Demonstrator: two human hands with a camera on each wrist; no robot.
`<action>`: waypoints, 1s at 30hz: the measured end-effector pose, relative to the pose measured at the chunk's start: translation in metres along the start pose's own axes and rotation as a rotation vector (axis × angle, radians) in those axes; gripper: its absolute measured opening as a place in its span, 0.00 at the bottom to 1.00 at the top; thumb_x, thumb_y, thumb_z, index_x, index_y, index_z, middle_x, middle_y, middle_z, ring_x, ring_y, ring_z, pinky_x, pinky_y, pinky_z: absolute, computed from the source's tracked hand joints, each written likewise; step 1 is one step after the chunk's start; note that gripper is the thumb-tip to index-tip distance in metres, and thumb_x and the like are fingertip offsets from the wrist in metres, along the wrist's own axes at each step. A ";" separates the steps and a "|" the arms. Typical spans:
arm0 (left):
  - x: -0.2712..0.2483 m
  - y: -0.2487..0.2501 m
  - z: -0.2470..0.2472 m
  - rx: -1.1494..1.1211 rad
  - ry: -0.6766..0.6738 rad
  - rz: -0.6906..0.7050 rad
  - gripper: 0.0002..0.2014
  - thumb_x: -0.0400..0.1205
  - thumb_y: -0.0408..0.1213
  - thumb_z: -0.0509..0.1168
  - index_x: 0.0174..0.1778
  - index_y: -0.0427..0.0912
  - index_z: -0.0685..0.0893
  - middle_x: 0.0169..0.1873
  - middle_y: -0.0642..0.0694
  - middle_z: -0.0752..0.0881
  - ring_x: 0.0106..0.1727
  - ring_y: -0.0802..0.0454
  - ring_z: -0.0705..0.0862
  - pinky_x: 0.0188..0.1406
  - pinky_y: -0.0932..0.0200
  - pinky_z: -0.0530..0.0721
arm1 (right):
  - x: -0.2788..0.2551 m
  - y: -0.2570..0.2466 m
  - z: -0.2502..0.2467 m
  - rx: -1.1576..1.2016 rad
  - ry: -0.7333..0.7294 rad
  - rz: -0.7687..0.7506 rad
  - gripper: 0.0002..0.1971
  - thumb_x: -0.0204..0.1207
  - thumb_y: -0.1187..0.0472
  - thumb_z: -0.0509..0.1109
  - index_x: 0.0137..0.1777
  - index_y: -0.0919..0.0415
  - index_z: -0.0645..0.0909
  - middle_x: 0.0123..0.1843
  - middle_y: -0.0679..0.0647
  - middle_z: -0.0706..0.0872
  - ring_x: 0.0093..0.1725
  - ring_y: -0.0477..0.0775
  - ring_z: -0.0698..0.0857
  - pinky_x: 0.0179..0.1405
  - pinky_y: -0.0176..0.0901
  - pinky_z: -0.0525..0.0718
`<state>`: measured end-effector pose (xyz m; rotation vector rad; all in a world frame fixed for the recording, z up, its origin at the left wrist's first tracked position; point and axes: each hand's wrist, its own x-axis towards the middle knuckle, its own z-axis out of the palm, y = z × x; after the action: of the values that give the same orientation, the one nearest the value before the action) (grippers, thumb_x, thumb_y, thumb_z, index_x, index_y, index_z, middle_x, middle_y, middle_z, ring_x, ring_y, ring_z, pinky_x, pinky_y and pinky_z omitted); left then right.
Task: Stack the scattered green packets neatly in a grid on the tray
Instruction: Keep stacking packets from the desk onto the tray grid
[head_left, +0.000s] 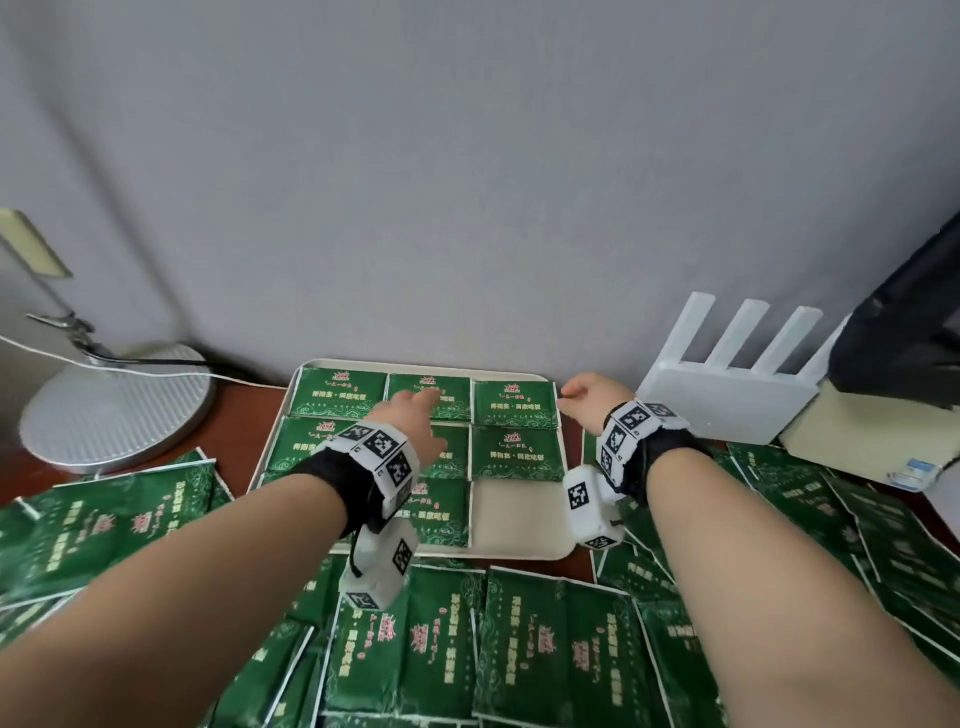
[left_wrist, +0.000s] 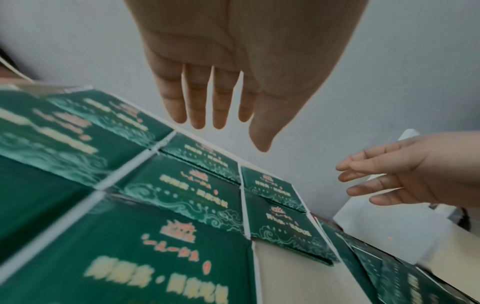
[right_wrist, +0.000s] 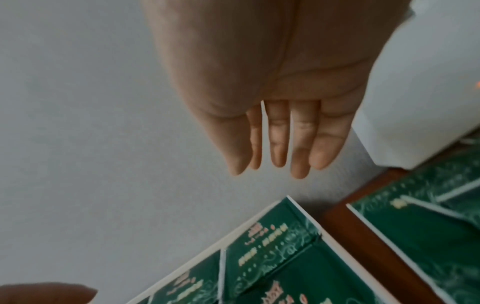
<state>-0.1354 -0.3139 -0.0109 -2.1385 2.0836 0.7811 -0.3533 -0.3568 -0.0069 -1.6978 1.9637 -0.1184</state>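
A cream tray (head_left: 519, 525) against the wall holds green packets (head_left: 517, 460) laid in rows of three; its near right cell is bare. My left hand (head_left: 415, 410) hovers over the middle column of packets (left_wrist: 179, 189), fingers (left_wrist: 197, 107) straight, holding nothing. My right hand (head_left: 587, 397) hangs just past the tray's far right corner, above the corner packet (right_wrist: 275, 242), fingers (right_wrist: 278, 139) straight and empty. Several loose green packets (head_left: 524, 644) lie scattered on the table in front of, left of and right of the tray.
A grey wall (head_left: 467, 182) stands right behind the tray. A round lamp base (head_left: 114, 405) with a cable sits at the far left. A white router (head_left: 727, 395) leans at the far right, beside a dark bag (head_left: 904, 348) and a beige box (head_left: 857, 436).
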 end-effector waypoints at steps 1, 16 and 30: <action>-0.016 -0.003 -0.006 0.033 0.000 0.017 0.31 0.80 0.45 0.64 0.78 0.51 0.61 0.75 0.47 0.68 0.68 0.46 0.75 0.64 0.49 0.79 | -0.015 -0.004 -0.006 -0.021 -0.008 -0.026 0.19 0.79 0.54 0.65 0.68 0.57 0.76 0.69 0.53 0.80 0.67 0.53 0.78 0.63 0.38 0.72; -0.180 -0.063 0.064 0.238 -0.255 0.064 0.31 0.79 0.50 0.64 0.78 0.54 0.63 0.77 0.50 0.65 0.74 0.47 0.69 0.72 0.49 0.72 | -0.176 0.046 0.066 -0.367 -0.333 -0.065 0.37 0.73 0.51 0.72 0.79 0.55 0.61 0.79 0.55 0.66 0.75 0.56 0.70 0.72 0.44 0.70; -0.154 -0.047 0.115 0.195 -0.274 0.018 0.47 0.76 0.45 0.70 0.81 0.58 0.42 0.82 0.48 0.43 0.82 0.44 0.45 0.78 0.42 0.55 | -0.161 0.055 0.086 -0.373 -0.306 -0.079 0.42 0.71 0.54 0.75 0.81 0.52 0.54 0.80 0.57 0.61 0.75 0.58 0.69 0.71 0.46 0.70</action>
<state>-0.1206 -0.1240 -0.0655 -1.8038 1.9519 0.7854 -0.3539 -0.1709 -0.0481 -1.8907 1.7653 0.4799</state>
